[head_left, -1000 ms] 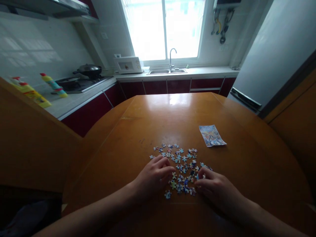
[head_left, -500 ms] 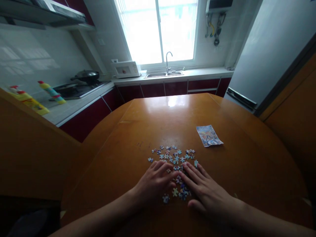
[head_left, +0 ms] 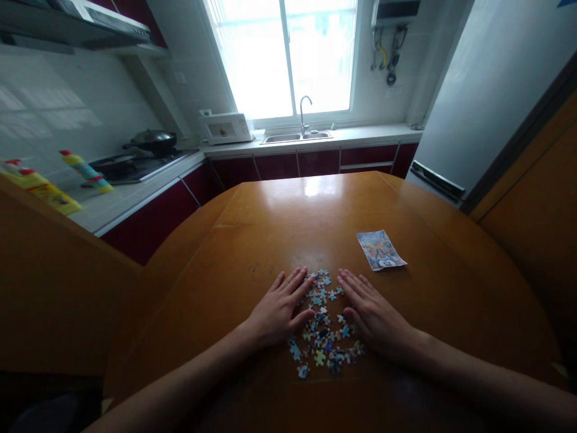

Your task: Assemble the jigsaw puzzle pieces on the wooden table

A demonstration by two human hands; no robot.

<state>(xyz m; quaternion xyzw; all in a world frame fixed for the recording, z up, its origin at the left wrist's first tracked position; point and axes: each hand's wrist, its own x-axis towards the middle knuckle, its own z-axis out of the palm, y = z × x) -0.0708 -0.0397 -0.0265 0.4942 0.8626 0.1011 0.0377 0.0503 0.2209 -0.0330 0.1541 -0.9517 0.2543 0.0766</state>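
Small jigsaw puzzle pieces (head_left: 320,328), mostly blue and white, lie loose in a narrow heap on the wooden table (head_left: 252,228). Along the heap's left side rests my left hand (head_left: 283,307), palm down with its fingers stretched out, touching pieces at its edge. On the opposite side my right hand (head_left: 372,310) lies flat and open, its fingertips and thumb against the outer pieces. A yellow-green piece (head_left: 320,358) stands out near the front. Neither hand grips a piece; any pieces under the palms are hidden.
A printed picture sheet (head_left: 381,250) lies on the table beyond my right hand. Behind the table run a counter with a sink (head_left: 295,137) and a microwave (head_left: 226,127). A stove with a pan (head_left: 153,141) is at left, a fridge (head_left: 446,102) at right.
My hands have moved apart to either side of the pieces and a little farther forward. The pieces now form a narrower heap between them, with more showing near the front.
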